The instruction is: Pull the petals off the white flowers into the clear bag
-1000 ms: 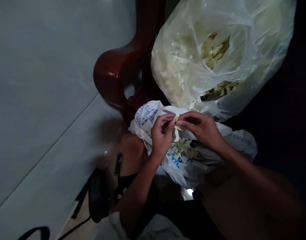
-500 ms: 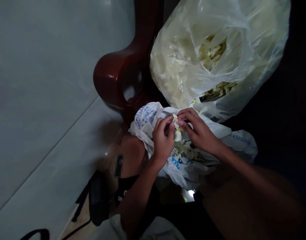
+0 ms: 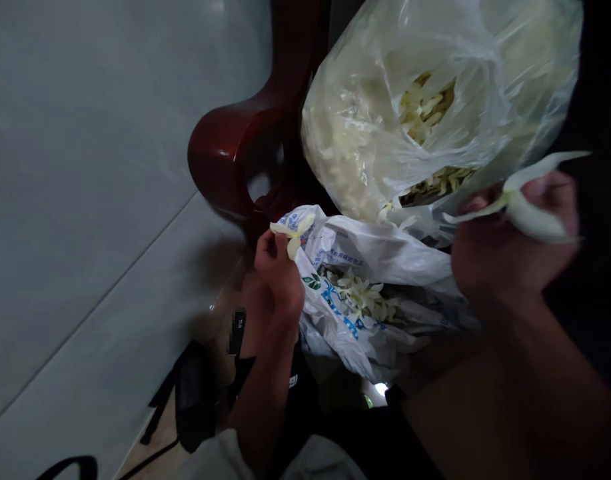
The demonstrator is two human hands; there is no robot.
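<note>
At the left edge of the printed white plastic bag point(image 3: 370, 250), my left hand point(image 3: 280, 280) is closed on a pale flower point(image 3: 296, 235) with narrow petals and a yellowish middle. My right hand point(image 3: 515, 260) is raised at the right, its fingers pinching another white flower point(image 3: 530, 207) with long, spread petals. That one looks larger, close to the camera. Between my hands, the bag is open and a heap of loose white flowers point(image 3: 365, 297) lies inside it. My right fingertips are partly hidden behind the petals.
A big translucent plastic bag point(image 3: 475, 100) full of pale flowers stands just beyond. To its left is a dark red, glossy curved wooden armrest point(image 3: 220, 147). A grey wall point(image 3: 95, 133) runs along the left, with a black strapped bag point(image 3: 195, 393) on the floor.
My hands were together over the white bag, handling pale petals. They have parted, left hand to the left and right hand up and right, each with a flower.
</note>
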